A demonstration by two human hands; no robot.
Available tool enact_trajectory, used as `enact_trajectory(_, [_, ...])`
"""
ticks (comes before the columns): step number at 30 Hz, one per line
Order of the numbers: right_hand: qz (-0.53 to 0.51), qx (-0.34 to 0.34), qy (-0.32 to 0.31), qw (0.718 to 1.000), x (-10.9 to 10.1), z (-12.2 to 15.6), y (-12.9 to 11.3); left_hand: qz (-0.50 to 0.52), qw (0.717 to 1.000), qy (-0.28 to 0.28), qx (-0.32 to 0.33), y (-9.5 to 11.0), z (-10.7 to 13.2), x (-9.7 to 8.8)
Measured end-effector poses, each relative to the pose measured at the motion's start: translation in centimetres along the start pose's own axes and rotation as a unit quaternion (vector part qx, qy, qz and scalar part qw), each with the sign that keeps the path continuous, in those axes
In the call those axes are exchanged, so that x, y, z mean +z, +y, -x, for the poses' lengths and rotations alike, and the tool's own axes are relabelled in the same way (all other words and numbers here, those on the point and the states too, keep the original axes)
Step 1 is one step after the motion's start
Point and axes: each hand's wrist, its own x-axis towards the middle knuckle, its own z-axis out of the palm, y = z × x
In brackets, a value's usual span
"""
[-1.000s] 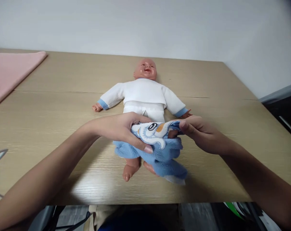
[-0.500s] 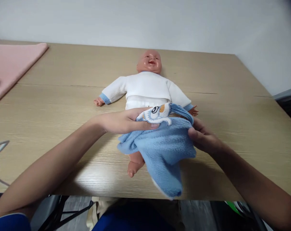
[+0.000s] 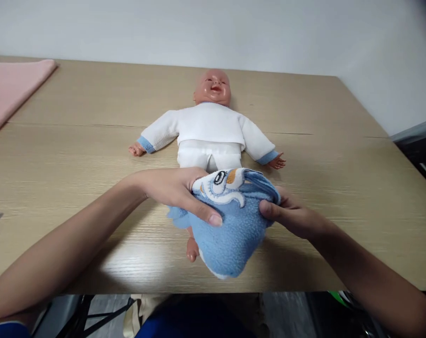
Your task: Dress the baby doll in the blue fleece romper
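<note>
Over the mostly hidden lower legs (image 3: 192,249) of a glossy-skinned doll (image 3: 211,124), a fuzzy blue garment (image 3: 230,239) is gripped by the left hand (image 3: 177,190) and right hand (image 3: 293,216) (both partly lost behind it); a pink cloth (image 3: 15,91) runs out of view.

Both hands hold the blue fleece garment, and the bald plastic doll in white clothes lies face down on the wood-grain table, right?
Not face down: the head view shows the doll lying face up on the table. The left hand and right hand do hold the garment.
</note>
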Motion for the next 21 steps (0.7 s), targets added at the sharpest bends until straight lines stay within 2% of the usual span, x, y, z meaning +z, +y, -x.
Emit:
enact_trajectory(2, [-0.011, -0.009, 0.043, 0.999, -0.2, 0.1, 1.2, 0.010, 0.999, -0.047, 0.008, -0.4, -0.3, -0.4])
enact_trajectory(3, [-0.016, -0.016, 0.061, 0.998, -0.2, 0.1, 1.5, 0.009, 0.998, -0.053, 0.017, -0.6, -0.5, -0.5])
enact_trajectory(5, [-0.020, -0.017, 0.075, 0.997, 0.0, 0.1, 1.7, 0.003, 0.999, -0.030, 0.039, -1.0, -0.8, -0.8])
enact_trajectory(7, [-0.021, -0.003, 0.040, 0.999, 0.4, 0.1, 1.2, 0.007, 0.999, -0.006, 0.052, -1.2, -1.0, -0.8])
enact_trajectory(11, [-0.029, 0.065, -0.074, 0.995, 1.1, 0.0, -0.5, 0.008, 0.999, 0.017, 0.048, -1.3, -0.9, -0.5])
enact_trajectory(13, [-0.019, 0.084, -0.095, 0.992, 1.2, -0.2, -1.1, 0.013, 1.000, -0.007, 0.017, -1.2, -0.7, -0.2])
enact_trajectory(15, [0.005, 0.075, -0.091, 0.993, 1.2, -0.2, -1.3, 0.057, 0.997, -0.056, -0.019, -1.0, -0.7, 0.2])
enact_trajectory(18, [0.051, 0.057, -0.048, 0.996, 1.2, -0.2, -1.5, 0.140, 0.981, -0.121, -0.061, -0.5, -0.7, 0.9])
enact_trajectory(21, [0.091, 0.062, -0.006, 0.994, 1.2, 0.1, -1.6, 0.164, 0.970, -0.155, -0.091, -0.1, -0.8, 1.3])
